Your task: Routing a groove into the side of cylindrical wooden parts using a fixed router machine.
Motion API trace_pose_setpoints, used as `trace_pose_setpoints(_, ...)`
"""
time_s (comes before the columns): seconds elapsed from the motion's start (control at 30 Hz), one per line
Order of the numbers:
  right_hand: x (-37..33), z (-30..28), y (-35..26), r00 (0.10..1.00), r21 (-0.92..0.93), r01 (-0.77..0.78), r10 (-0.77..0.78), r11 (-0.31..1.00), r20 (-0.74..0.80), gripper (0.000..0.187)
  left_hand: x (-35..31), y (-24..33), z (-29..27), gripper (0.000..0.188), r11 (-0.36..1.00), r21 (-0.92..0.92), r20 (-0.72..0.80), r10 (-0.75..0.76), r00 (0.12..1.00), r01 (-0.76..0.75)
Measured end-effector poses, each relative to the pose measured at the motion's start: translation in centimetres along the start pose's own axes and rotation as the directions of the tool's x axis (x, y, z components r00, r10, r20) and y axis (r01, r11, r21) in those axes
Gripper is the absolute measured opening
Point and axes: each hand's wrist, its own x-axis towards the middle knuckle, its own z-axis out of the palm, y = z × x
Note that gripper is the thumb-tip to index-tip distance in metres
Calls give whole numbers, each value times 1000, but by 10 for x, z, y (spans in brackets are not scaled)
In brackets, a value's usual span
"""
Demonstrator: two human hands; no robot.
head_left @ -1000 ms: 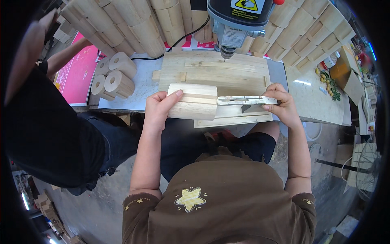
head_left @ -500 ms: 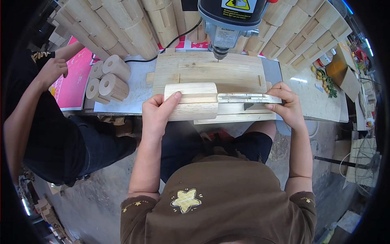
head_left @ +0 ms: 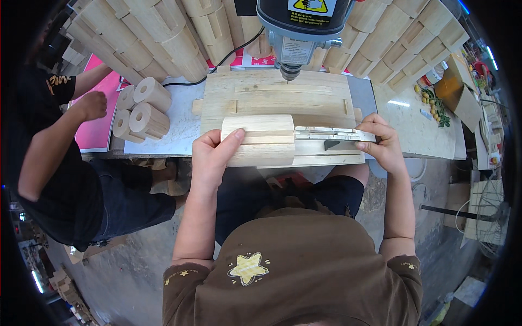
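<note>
My left hand grips the left end of a pale wooden cylinder, thumb on top near a groove that runs along its length. From the right, my right hand pinches the end of a long, thin, light-coloured strip. The strip's left end meets the cylinder's right end in line with the groove; how far it reaches inside is hidden. Both sit at the front of a wooden board jig, below the drill press and its chuck. A small dark piece shows under the strip.
Several bored wooden cylinders stand to the left. Stacks of grooved cylinders rise behind the board on both sides. A black cable crosses at the back. A co-worker's arm is at far left; a fan stands right.
The cylinder and strip have come slightly nearer to me, still held the same way. The co-worker's raised hand has moved a little to the right. The view has shifted slightly.
</note>
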Motion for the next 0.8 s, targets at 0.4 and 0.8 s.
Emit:
trace_pose_setpoints(0.4, -1, 7, -14, 989, -141, 144, -146, 979, -1, 25, -3, 1, 1, 23, 998, 52, -21, 32, 999, -31)
trace_pose_setpoints(0.8, 13, 32, -6, 985, -101, 172, -171, 980, 18, 26, -1, -13, 24, 40, 993, -98, 206, -50, 977, 71)
